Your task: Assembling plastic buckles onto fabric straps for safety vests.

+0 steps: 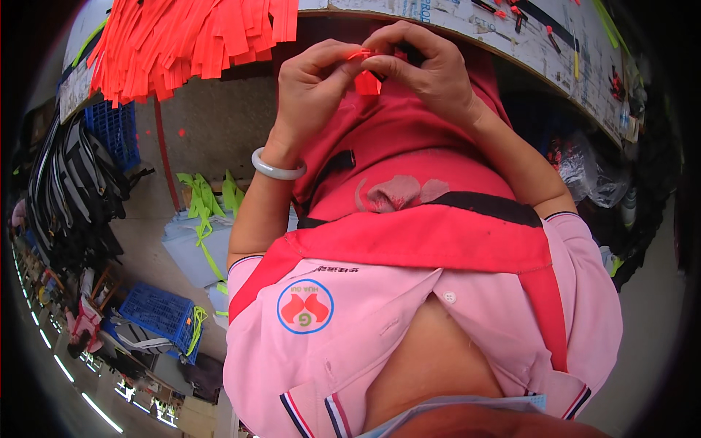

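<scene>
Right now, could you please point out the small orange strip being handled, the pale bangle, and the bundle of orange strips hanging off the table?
small orange strip (367, 82), head view, on its hanging end.
pale bangle (276, 171), head view, on its lower band.
bundle of orange strips (182, 40), head view, on its middle.

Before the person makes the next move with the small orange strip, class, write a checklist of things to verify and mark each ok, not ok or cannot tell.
1. Both hands on the piece: left hand and right hand both pinch the small orange strip. Ok.
2. Strip in plain sight: its upper end is hidden by fingertips. Not ok.
3. Whether the strip is folded or threaded through something: cannot tell.
4. Supply within reach: the pile of orange strips hangs over the table edge beside the left hand. Ok.
5. Bracelet away from the work: sits on the left wrist, apart from the strip. Ok.
</scene>
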Demonstrator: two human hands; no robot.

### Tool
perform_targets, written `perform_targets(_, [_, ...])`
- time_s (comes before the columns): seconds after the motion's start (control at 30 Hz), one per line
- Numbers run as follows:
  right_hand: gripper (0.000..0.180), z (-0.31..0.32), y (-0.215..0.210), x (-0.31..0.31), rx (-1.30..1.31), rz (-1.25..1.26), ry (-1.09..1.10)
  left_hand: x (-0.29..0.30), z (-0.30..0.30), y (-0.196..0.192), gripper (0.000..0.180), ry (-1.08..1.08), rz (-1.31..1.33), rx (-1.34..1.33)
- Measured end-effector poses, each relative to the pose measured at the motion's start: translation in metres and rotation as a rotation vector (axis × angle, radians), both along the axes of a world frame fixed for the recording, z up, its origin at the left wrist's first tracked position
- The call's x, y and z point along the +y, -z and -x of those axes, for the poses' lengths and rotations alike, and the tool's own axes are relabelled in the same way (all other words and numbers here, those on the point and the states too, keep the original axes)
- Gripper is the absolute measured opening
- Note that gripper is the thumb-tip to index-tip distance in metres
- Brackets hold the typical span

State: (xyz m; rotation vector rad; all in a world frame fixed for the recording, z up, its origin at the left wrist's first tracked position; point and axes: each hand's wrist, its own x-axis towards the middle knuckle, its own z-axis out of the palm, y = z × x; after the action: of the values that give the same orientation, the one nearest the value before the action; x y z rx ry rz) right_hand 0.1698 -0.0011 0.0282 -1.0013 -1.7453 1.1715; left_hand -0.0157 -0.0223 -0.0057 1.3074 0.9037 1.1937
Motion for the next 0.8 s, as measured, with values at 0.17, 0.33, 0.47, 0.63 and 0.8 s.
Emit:
perform_targets(0.17, [0.019,-0.001,0.001,0.0,-0.072,-0.154,-0.047,-0.001,-0.002,-0.007,0.015,-0.001,-0.021,0.065])
perform_targets(0.33, [0.016,0.002,0.002,-0.004,-0.093,-0.236,-0.054,-0.004,-0.004,-0.004,0.013,0.054,0.036,0.012])
perform_targets(0.47, [0.015,0.003,0.01,-0.005,-0.06,-0.243,-0.03,-0.009,-0.012,-0.003,0.017,-0.05,0.007,-0.007])
perform_targets(0.63, [0.015,0.001,0.017,-0.009,-0.032,-0.135,0.005,-0.004,-0.011,0.002,0.013,-0.04,0.074,0.009])
perform_targets(0.8, [0.015,-0.001,0.01,-0.01,-0.121,-0.131,-0.009,-0.002,-0.004,0.007,0.012,0.126,0.082,0.046])
